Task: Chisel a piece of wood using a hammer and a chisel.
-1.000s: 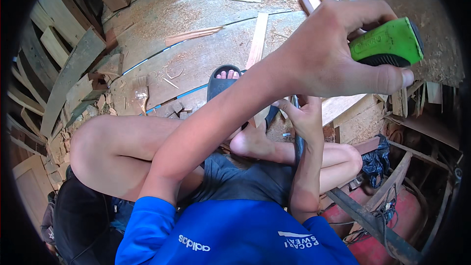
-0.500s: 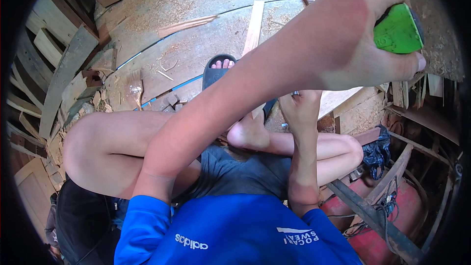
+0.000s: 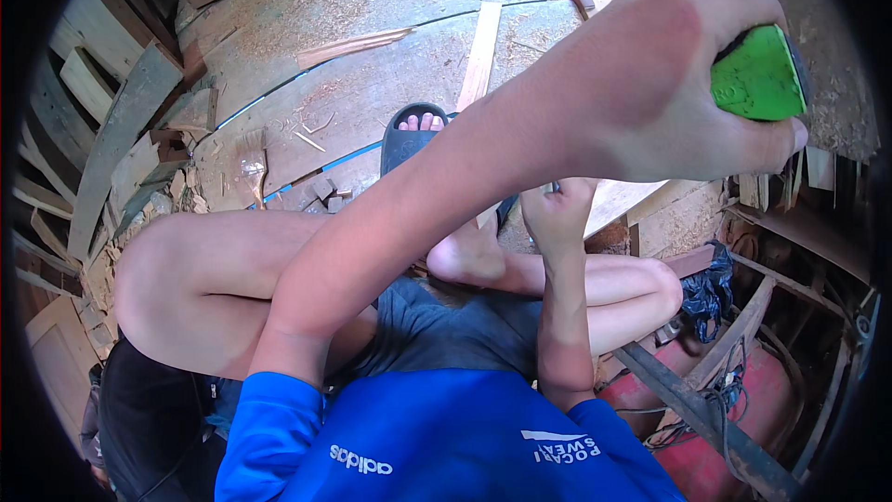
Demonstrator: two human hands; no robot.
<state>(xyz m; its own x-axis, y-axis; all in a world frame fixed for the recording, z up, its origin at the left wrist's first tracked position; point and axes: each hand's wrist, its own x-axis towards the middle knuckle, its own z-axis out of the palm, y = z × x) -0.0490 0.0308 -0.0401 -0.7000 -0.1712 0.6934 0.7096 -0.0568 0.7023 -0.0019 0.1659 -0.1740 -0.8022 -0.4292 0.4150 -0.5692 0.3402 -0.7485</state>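
My left arm reaches across the view to the upper right. At its end my left hand (image 3: 688,84) is closed around a bright green, wedge-shaped object (image 3: 757,74) with a dark far edge; its exact kind does not show. Lower down, near my bare foot, my right hand (image 3: 559,214) is closed like a fist. A small shiny bit shows at the top of that fist, but what it holds is mostly hidden, partly behind my left forearm. A pale board (image 3: 627,200) lies just beyond my right hand.
Wood strips (image 3: 479,56) and shavings lie across the plank floor. A paintbrush (image 3: 254,167) and small wood blocks (image 3: 321,191) are left of my sandal (image 3: 406,141). Timber (image 3: 125,149) leans at left; a metal bar (image 3: 706,414), cables and a red surface (image 3: 771,400) are at right.
The green object in my left hand has shifted slightly down and tilted, showing more of its flat side. My right hand has moved a little left and down.
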